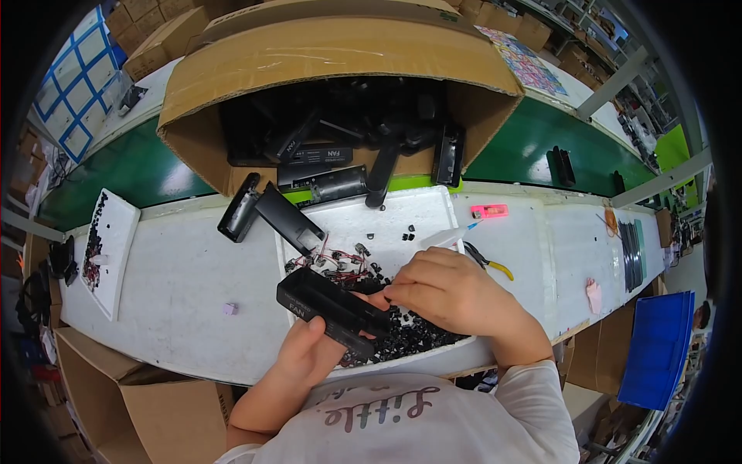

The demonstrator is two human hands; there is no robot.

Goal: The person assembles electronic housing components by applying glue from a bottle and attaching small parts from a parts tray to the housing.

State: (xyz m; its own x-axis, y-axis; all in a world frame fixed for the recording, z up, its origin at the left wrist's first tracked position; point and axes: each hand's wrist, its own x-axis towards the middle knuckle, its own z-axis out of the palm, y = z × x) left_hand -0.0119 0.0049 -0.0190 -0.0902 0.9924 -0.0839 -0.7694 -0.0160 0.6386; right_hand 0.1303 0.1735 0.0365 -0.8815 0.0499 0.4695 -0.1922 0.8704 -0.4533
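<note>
My left hand (305,352) is closed round a black plastic fan housing (317,298), a long hollow shell with its open side up. The housing is tilted above a white foam tray (417,209). At the housing's right end my right hand (452,290) pinches with thumb and forefinger; what lies between the fingertips is too small to make out. Beneath the hands, many small black parts (417,336) are heaped in the tray. Small pieces with red and white wires (340,267) lie beyond the housing. A white pointed thing with a blue tip (456,234) shows behind my right hand.
A large open carton (495,116) full of black housings lies on its side at the back. Loose housings (286,216) spill toward the tray. Yellow-handled pliers (495,267) and a pink cutter (489,211) lie right. Another white tray (116,263) stands left; a blue bin (657,352) is far right.
</note>
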